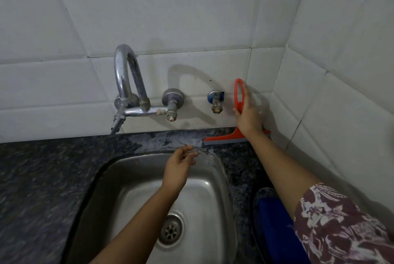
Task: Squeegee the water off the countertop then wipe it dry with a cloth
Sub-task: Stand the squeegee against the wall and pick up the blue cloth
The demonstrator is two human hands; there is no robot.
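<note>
Our patterned sleeve (341, 227) leads to our right hand (249, 114), closed around the red squeegee (238, 102), its blade on the far countertop (42, 178); our left hand (179, 168) hovers loosely open, empty, over the sink (215, 199).

An orange-red squeegee (238, 102) with a grey blade is seen against glossy white wall tiles (170, 18). The surface (38, 178) is speckled black and grey stone. A maroon sleeve (341, 225) is patterned in white beside a blue object (275, 221).
</note>
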